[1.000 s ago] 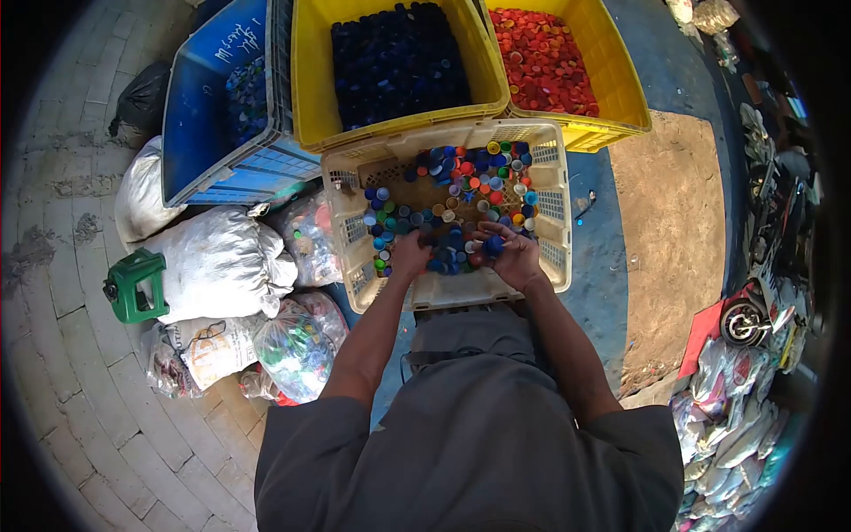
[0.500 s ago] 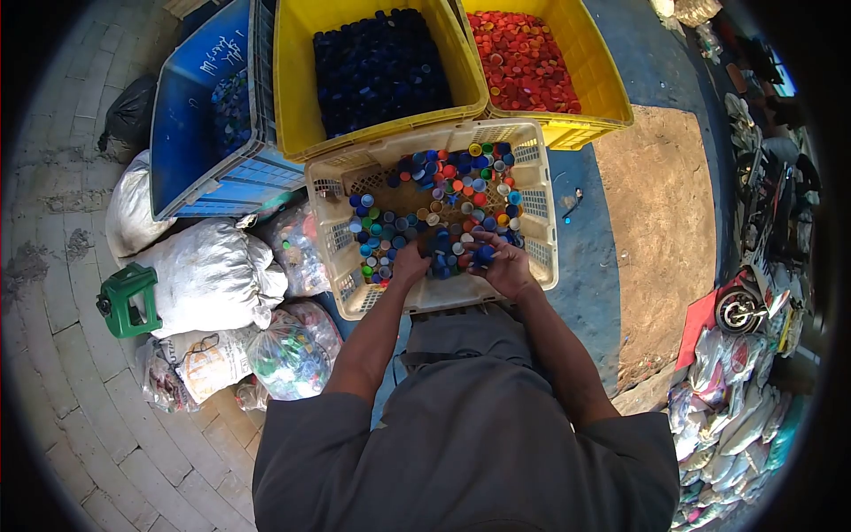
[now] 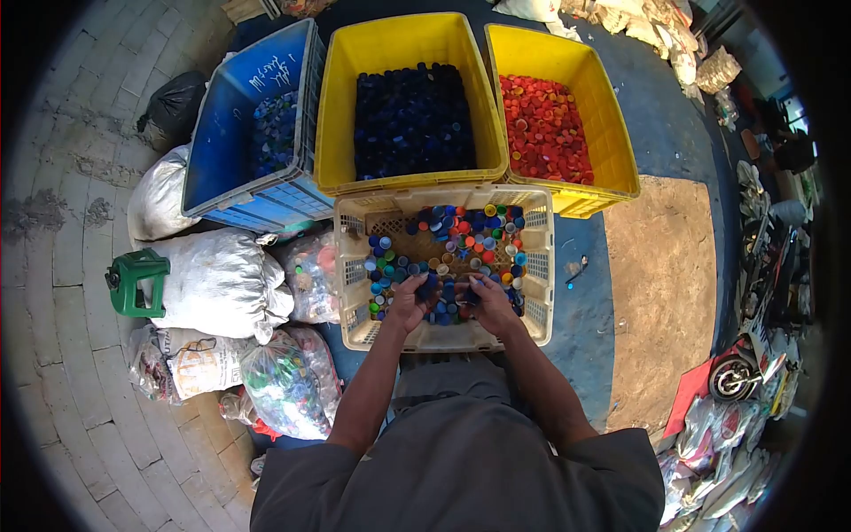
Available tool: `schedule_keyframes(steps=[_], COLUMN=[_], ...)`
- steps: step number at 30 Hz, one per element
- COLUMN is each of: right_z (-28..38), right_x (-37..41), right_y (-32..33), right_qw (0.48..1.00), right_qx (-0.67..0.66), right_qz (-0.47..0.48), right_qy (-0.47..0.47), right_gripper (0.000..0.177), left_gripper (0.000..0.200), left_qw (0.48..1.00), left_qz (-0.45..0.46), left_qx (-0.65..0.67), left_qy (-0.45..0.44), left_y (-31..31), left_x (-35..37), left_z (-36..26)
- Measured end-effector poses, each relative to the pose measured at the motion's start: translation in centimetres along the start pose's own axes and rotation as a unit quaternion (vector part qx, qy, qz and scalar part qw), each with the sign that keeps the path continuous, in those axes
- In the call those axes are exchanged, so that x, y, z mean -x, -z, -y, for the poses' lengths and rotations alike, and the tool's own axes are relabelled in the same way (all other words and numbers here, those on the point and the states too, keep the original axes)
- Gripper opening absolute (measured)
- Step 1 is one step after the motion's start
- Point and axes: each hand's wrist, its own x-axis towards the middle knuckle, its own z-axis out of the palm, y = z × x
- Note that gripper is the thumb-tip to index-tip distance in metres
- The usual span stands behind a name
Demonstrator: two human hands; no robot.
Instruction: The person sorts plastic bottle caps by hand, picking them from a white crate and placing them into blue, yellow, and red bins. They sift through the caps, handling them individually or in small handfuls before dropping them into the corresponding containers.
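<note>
A white plastic crate [image 3: 355, 335] in front of me holds loose bottle caps [image 3: 461, 232] in blue, red, green, white and yellow. Over its near half, my left hand [image 3: 407, 306] is curled around dark blue bottle caps [image 3: 429, 286]. My right hand [image 3: 493, 306] faces it a short distance away, fingers bent around dark blue caps [image 3: 467, 294]; how many is hidden. Beyond the crate, a yellow bin [image 3: 341, 133] contains dark blue caps [image 3: 412, 124], and another yellow bin [image 3: 612, 146] contains red caps [image 3: 545, 129].
A blue bin [image 3: 213, 133] with mixed caps stands at the far left. White sacks [image 3: 217, 279], a green plastic object [image 3: 140, 282] and a clear bag of caps [image 3: 285, 381] lie left of the crate. A brown sheet [image 3: 660, 301] covers floor at right.
My view has tilted up, so the crate and bins appear lower. My left hand has lifted from the caps with blue ones in its fingers. My right hand has turned inward, nearer the left.
</note>
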Motion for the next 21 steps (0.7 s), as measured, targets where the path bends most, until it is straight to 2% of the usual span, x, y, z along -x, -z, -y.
schedule_keyframes(steps=[2, 5, 9, 15, 17, 19, 20, 21], right_z=[0.3, 0.4, -0.4, -1.0, -1.2, 2.7, 4.9, 8.8], right_x=[-0.5, -0.8, -1.1, -1.3, -3.5, -4.9, -6.6, -6.0], right_y=[-0.9, -1.5, -0.6, -0.7, 0.1, -3.5, -4.0, -7.4], right_qw=[1.0, 0.999, 0.994, 0.988, 0.982, 0.984, 0.984, 0.977], right_qx=[0.012, -0.026, -0.103, -0.145, -0.166, -0.165, -0.138, -0.17], right_qz=[-0.019, -0.041, 0.047, -0.053, -0.089, -0.02, 0.056, 0.094], right_qy=[0.005, -0.005, 0.001, 0.009, -0.005, 0.059, 0.097, 0.093], right_gripper=[0.024, 0.024, 0.026, 0.035, 0.033, 0.031, 0.032, 0.029], left_gripper=[0.02, 0.02, 0.019, 0.019, 0.021, 0.021, 0.021, 0.025], left_qw=[1.0, 1.0, 0.997, 0.985, 0.981, 0.986, 0.987, 0.99], left_qz=[0.007, -0.013, -0.051, -0.117, -0.146, -0.1, -0.066, 0.001], left_qx=[-0.007, 0.005, 0.045, 0.104, 0.116, 0.132, 0.146, 0.12], left_qy=[-0.009, 0.0, 0.03, 0.078, 0.06, 0.026, 0.005, -0.074], left_y=[-0.4, -0.9, -0.3, 0.2, -2.7, -4.7, -6.6, -9.2], left_x=[0.3, 1.0, 0.9, -0.5, -0.8, -3.5, -5.0, -5.3], left_z=[0.2, 0.7, 2.3, 3.0, 0.9, -2.5, -5.3, -8.3])
